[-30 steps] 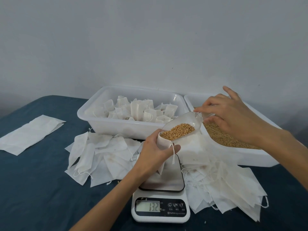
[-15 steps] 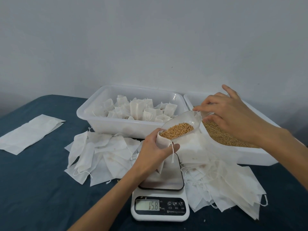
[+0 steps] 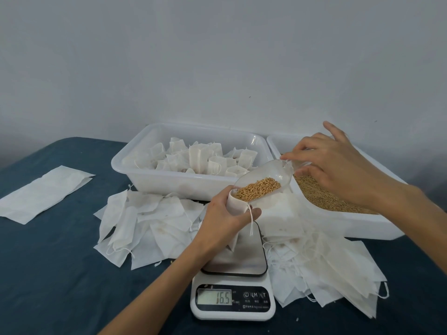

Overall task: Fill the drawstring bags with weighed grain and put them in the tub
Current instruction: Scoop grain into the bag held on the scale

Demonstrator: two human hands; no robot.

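**Scoop Mouth Over Bag Opening**

The left hand (image 3: 222, 223) grips the drawstring bag (image 3: 233, 204) upright on the scale (image 3: 233, 284), fingers curled round its neck. The right hand (image 3: 331, 165) pinches the handle of the clear scoop (image 3: 263, 181), which slopes down and leftward from the grain tub (image 3: 338, 221) so its lip sits at the bag's mouth (display reads 16.5). The pour likely depends on this downhill axis. Filled bags lie in the tub (image 3: 169, 183) just behind.
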